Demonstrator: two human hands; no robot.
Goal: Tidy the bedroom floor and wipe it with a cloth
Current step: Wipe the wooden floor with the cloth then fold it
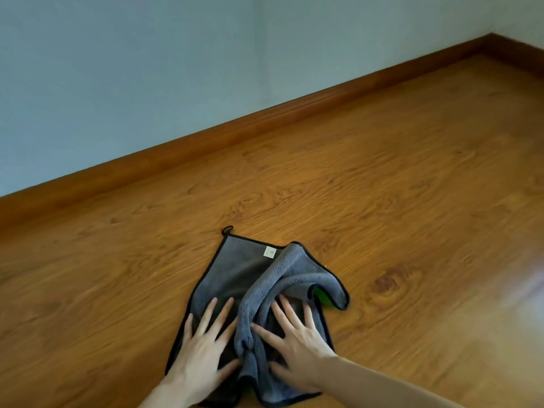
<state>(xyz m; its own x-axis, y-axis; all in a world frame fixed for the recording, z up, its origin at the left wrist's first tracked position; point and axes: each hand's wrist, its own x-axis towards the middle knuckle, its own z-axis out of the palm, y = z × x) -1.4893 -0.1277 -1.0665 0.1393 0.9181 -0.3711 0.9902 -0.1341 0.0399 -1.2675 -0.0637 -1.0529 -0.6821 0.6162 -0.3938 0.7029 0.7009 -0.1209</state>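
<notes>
Cloth [253, 293] lies rumpled on the floor [382, 201], left hand [200, 357] and right hand [297, 348] pressing it flat-fingered, each grip wide.

We find no text we can read. The only marked thing is a small pale label [270, 252] sewn at the far edge of the grey cloth [250, 278] lying on the wooden floor [382, 201]; we see faint marks on it, too small and blurred to make out.

Green thing [321, 296] mostly hidden under cloth [250, 278] fold.
</notes>
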